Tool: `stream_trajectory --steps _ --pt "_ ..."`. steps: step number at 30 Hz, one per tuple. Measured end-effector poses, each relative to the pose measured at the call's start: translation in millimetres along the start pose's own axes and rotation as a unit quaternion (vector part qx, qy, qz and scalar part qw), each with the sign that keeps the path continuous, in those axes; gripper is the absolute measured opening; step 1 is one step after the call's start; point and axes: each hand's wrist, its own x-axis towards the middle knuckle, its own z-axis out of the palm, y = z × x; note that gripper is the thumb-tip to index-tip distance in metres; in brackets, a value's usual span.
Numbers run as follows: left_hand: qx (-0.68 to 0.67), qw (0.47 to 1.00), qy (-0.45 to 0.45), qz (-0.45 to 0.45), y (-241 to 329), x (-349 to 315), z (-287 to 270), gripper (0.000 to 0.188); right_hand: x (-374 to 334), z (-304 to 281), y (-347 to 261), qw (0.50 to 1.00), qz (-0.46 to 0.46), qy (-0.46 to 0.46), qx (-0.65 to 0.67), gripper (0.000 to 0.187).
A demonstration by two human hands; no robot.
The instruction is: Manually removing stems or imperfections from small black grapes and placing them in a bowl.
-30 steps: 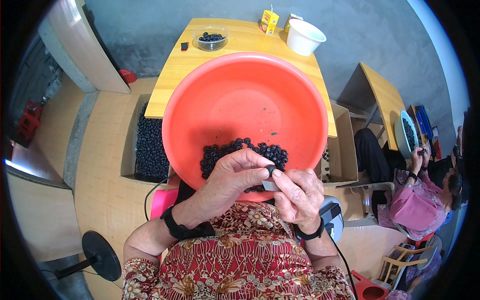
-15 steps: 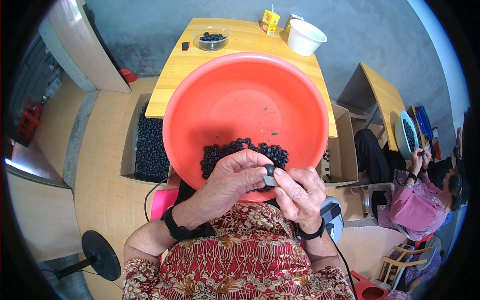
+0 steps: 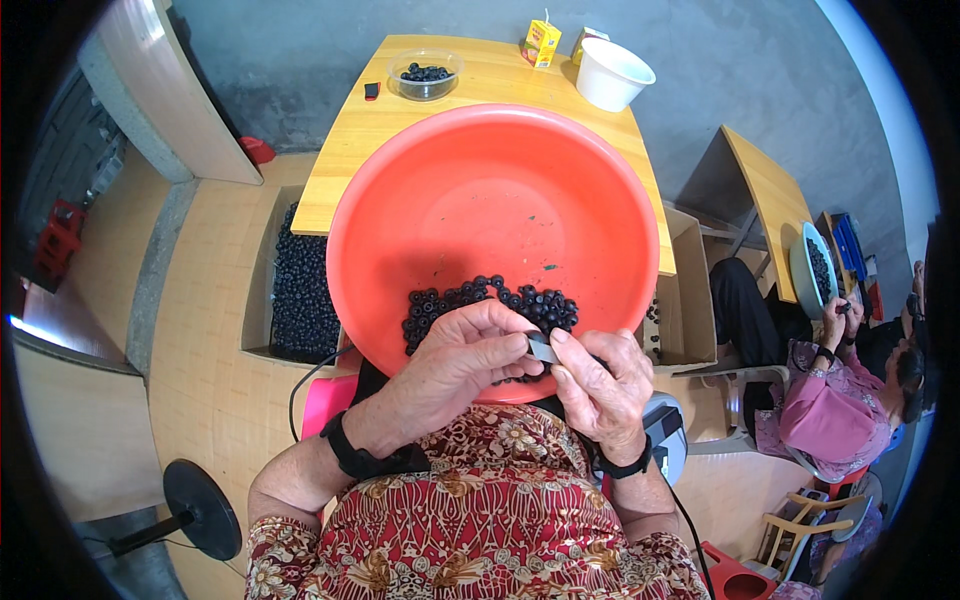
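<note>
Between the thumb and fingers of my left hand (image 3: 455, 355) is a small black round part (image 3: 534, 338), mostly covered by the fingertips and a blade. My right hand (image 3: 607, 385) pinches a small flat grey metal blade (image 3: 543, 351), which lies against the part. Both hands are closed and meet over the near side of a large red basin (image 3: 365, 190). Just beyond my fingers, a pile of similar black parts (image 3: 455, 299) rests in the basin, several showing holes. Small dark scraps lie on its floor.
A wooden table (image 3: 335, 165) bears a clear bowl of black parts (image 3: 425, 88), a white tub (image 3: 612, 75) and a yellow drink carton (image 3: 540, 44). A box full of black parts (image 3: 303, 290) stands left, an open cardboard box (image 3: 690, 290) right. Another person (image 3: 830, 410) sits at far right.
The blade in my right hand has moved up and turned, so it now lies across the black part and covers more of it. My left hand has barely shifted.
</note>
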Motion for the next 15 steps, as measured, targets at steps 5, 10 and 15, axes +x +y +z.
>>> stream_trajectory --steps 5,10,15 --pt "-0.006 1.0 0.006 0.01 1.0 -1.0 -1.8 0.009 2.8 2.0 0.5 1.0 -0.005 -0.011 -0.029 0.037" --pt "0.052 0.998 -0.019 0.019 9.0 -9.6 15.4 0.008 4.3 -1.6 17.9 0.992 0.117 0.052 -0.017 0.027" --pt "-0.007 1.0 0.005 -0.01 3.2 -0.1 0.9 0.01 10.1 0.7 -5.6 0.976 0.154 0.045 0.148 0.041"
